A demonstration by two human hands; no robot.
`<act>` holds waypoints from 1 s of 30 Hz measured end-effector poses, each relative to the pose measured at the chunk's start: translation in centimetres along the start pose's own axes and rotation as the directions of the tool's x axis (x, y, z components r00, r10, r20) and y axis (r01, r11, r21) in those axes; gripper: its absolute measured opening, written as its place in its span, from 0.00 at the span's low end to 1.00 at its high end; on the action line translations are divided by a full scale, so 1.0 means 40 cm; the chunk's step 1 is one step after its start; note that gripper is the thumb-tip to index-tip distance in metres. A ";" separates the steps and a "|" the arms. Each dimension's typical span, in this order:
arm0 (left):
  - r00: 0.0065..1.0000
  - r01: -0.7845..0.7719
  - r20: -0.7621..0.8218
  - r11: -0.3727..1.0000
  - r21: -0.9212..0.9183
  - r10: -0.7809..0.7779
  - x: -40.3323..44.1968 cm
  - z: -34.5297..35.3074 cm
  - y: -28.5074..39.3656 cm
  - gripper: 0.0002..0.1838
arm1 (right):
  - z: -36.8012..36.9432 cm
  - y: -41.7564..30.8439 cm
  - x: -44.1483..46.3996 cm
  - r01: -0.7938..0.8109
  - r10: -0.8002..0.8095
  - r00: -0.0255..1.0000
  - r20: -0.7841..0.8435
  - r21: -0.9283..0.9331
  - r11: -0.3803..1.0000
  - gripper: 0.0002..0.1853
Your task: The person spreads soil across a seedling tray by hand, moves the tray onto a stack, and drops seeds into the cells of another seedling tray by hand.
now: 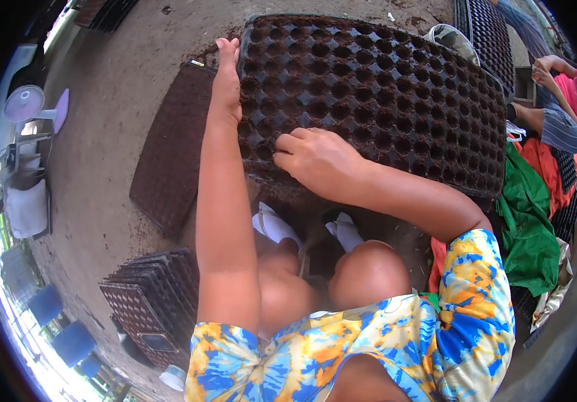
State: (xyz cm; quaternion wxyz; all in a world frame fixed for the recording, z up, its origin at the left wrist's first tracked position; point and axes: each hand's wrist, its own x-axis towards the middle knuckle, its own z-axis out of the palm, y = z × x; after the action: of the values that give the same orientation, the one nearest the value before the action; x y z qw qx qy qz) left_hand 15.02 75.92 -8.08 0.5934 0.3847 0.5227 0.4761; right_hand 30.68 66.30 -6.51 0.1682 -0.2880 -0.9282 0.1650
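In front of me is a large black seedling tray (362,94) with rows of round cells holding dark brown soil. Many cells show a hollow in the middle. My left hand (227,84) lies along the tray's left edge, fingers stretched out and pointing away from me. Over the tray's near left part is my right hand (318,161), its fingers curled and pressed together above the cells. Whatever those fingers hold, if anything, is hidden beneath the hand.
Another soil-filled tray (171,147) lies on the ground at left. Stacked trays (154,295) stand lower left. A clear tub (454,41) sits behind the main tray. Green cloth (529,221) lies at right, near another person's hand (544,70). A pink fan (34,107) is far left.
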 end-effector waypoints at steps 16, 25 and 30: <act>0.999 -0.013 0.030 0.996 -0.089 0.016 -0.003 -0.007 -0.001 0.46 | -0.161 0.153 0.074 -0.196 0.219 0.950 -0.223 0.123 0.973 0.08; 1.000 0.001 0.006 1.000 -0.013 -0.001 0.017 -0.017 -0.023 0.49 | -0.045 0.147 0.074 -0.146 0.149 0.987 -0.058 0.061 0.987 0.08; 1.000 0.009 0.025 0.998 -0.064 -0.007 0.026 -0.019 -0.030 0.48 | -0.097 0.185 0.105 -0.191 0.203 0.960 -0.194 0.078 0.978 0.07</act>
State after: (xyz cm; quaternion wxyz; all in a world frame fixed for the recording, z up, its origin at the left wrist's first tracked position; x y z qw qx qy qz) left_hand 14.48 76.59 -9.61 0.6136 0.3692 0.5014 0.4855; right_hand 32.53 75.35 -5.12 0.2523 -0.3891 -0.8679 0.1780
